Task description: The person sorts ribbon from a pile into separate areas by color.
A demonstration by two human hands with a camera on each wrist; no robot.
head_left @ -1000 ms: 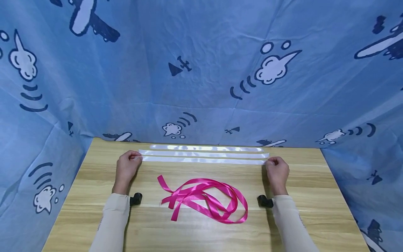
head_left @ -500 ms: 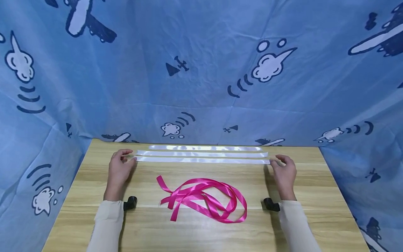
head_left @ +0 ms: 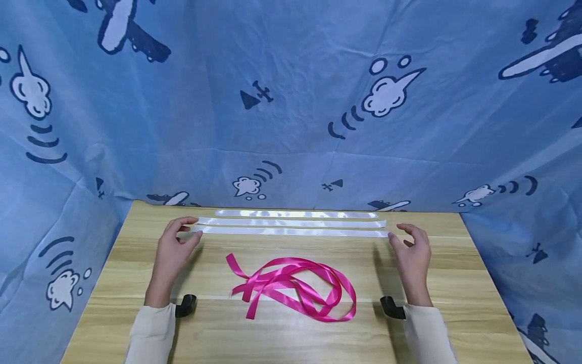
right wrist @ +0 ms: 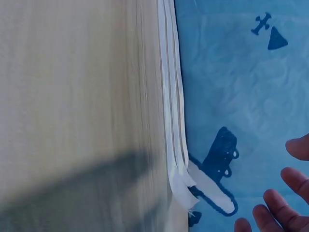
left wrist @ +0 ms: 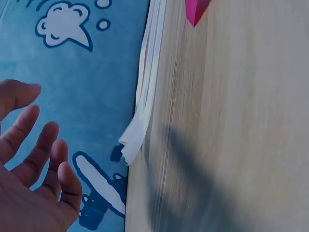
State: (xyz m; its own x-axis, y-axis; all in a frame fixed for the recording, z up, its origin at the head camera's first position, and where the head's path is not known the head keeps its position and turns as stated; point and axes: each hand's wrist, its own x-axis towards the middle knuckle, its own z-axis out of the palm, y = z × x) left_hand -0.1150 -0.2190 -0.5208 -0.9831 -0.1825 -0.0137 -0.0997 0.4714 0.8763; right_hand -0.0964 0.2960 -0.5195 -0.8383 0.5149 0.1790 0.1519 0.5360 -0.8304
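Three white ribbon strips lie side by side across the back of the table; the nearest strip (head_left: 291,231) has a hand at each end. My left hand (head_left: 172,250), fingers parted, is at its left end; in the left wrist view the hand (left wrist: 36,169) holds nothing and stands apart from the strip ends (left wrist: 134,137). At the right end my right hand (head_left: 413,255) has thumb and fingers spread; the right wrist view shows that hand (right wrist: 282,203) empty, clear of the strip ends (right wrist: 182,191). A loosely looped pink ribbon (head_left: 297,275) lies between the forearms.
The wooden table (head_left: 291,344) carries the ribbons. A blue patterned cloth (head_left: 291,116) hangs behind its back edge and along both sides. A black wrist mount (head_left: 186,306) sits by the left cuff and another (head_left: 392,307) by the right cuff.
Both hands have let go of the nearest strip's ends. Their fingers have spread, and the wrists have drawn outward and toward the body. The strips and pink ribbon stay in place.
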